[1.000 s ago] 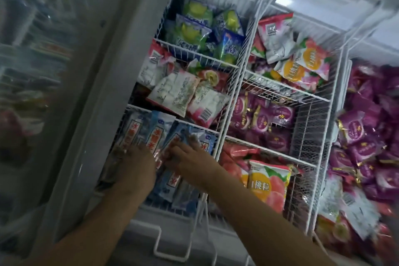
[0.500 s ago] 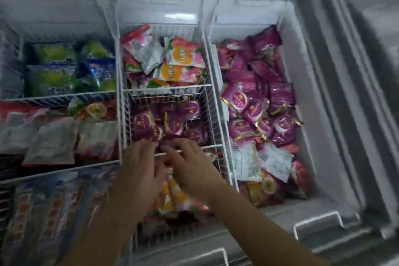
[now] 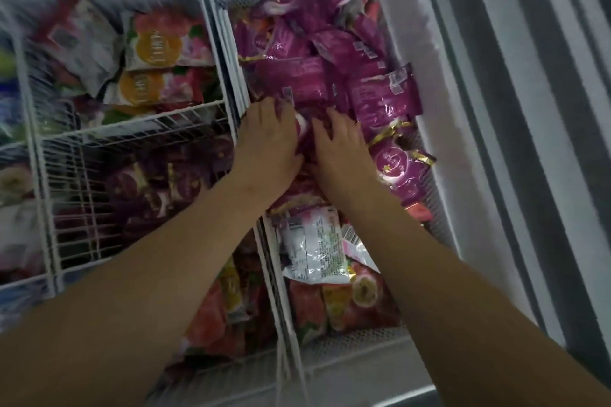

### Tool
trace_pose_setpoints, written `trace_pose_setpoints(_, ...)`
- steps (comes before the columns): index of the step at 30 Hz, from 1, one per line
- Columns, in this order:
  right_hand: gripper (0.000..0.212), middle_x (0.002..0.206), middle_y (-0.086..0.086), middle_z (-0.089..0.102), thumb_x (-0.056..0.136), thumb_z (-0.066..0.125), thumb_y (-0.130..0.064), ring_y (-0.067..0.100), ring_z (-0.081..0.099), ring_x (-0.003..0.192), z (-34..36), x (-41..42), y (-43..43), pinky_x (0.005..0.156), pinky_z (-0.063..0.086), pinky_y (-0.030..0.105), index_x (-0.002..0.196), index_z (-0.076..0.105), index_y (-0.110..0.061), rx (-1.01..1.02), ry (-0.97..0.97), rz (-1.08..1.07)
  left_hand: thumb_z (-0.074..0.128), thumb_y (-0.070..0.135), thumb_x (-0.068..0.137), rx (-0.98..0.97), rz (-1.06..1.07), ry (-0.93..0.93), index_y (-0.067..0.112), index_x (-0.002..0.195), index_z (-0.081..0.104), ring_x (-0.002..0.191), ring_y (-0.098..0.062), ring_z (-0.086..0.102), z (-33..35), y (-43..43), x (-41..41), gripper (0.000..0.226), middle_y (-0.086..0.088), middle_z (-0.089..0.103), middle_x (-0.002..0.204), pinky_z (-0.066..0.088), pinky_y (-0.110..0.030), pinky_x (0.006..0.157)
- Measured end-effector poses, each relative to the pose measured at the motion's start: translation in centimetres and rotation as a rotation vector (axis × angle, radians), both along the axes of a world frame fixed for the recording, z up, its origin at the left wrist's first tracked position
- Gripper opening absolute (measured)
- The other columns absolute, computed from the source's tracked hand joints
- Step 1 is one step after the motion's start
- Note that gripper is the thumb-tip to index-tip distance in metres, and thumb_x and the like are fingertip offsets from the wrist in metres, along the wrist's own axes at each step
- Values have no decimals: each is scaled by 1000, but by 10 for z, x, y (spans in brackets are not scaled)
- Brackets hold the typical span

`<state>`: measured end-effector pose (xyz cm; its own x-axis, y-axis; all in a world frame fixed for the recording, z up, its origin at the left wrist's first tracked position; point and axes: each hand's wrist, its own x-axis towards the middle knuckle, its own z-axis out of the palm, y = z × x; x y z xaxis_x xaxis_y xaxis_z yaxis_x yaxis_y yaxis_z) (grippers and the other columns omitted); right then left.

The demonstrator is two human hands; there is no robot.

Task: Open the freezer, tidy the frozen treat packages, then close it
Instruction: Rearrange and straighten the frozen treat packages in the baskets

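Packages (image 3: 380, 99) glossy purple, crumpled, heaped, left hand (image 3: 269, 139) and right hand (image 3: 340, 145) atop.

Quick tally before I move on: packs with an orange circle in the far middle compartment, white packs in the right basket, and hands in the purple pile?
Orange-circle packs: 2
White pack: 1
Hands, left and right: 2
Total: 5
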<state>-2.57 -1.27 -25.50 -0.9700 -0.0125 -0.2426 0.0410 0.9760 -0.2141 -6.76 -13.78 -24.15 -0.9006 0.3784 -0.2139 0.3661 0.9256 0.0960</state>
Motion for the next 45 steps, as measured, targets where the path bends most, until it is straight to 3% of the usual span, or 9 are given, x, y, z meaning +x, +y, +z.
trace_pose_setpoints(5,58,145,17,36,92,53,-14,35,37,128,7,14,10,102,40,49,146,34,-12,-5,2,-64,63,11,80,-2,-7,34,4,139,39,118,-37,41,2,4,11,64,-21,45,129,33,-39,101)
trace_pose_setpoints(14,76,142,13,39,83,72,-19,32,38,130,44,14,-22,100,42,40,148,33,-11,-333,160,-152,76,15,74,420,107,135,11,138,40,119,-29,39,39,-63,21,73,-12,41,126,39,-35,100)
trace_pose_setpoints(21,77,145,10,38,90,65,-32,28,36,132,34,6,-155,96,49,43,152,24,-11,-474,9,133,79,18,77,266,495,-40,11,147,27,126,-32,38,22,-204,57,88,-15,38,133,41,-43,104)
trace_pose_setpoints(26,85,154,11,26,92,63,-38,30,24,140,14,6,-176,104,42,43,154,11,-13,-395,-142,57,77,17,80,259,413,-109,6,151,17,130,-38,34,6,-226,67,95,-20,34,137,39,-49,105)
trace_pose_setpoints(29,79,157,12,21,95,58,-38,28,18,145,21,16,-168,108,39,41,154,13,-11,-396,-98,58,77,22,80,307,374,-152,9,152,13,137,-35,27,3,-215,68,97,-19,28,145,35,-47,110)
trace_pose_setpoints(32,62,152,7,32,97,54,-31,22,29,140,36,33,-141,98,49,37,150,28,-12,-429,67,65,74,22,82,421,320,-92,11,144,30,133,-28,32,9,-187,74,77,-14,36,139,35,-38,106)
trace_pose_setpoints(37,47,136,7,48,94,58,-16,22,41,127,49,55,-50,103,42,32,139,48,-8,-374,278,-173,69,18,84,537,72,1,5,123,58,119,-21,44,18,-109,81,42,-8,49,121,34,-23,103)
trace_pose_setpoints(41,50,141,19,41,90,59,-12,34,35,129,38,63,15,108,38,51,138,47,-3,-77,234,-262,74,23,83,490,-158,-64,1,120,60,118,-27,51,15,-41,75,46,-13,52,124,43,-33,100)
trace_pose_setpoints(45,71,153,23,20,87,59,-12,44,19,141,14,71,38,113,24,60,150,25,-13,25,15,-341,69,34,84,215,-200,-209,6,133,45,118,-28,44,0,-11,62,61,-11,46,125,42,-39,101)
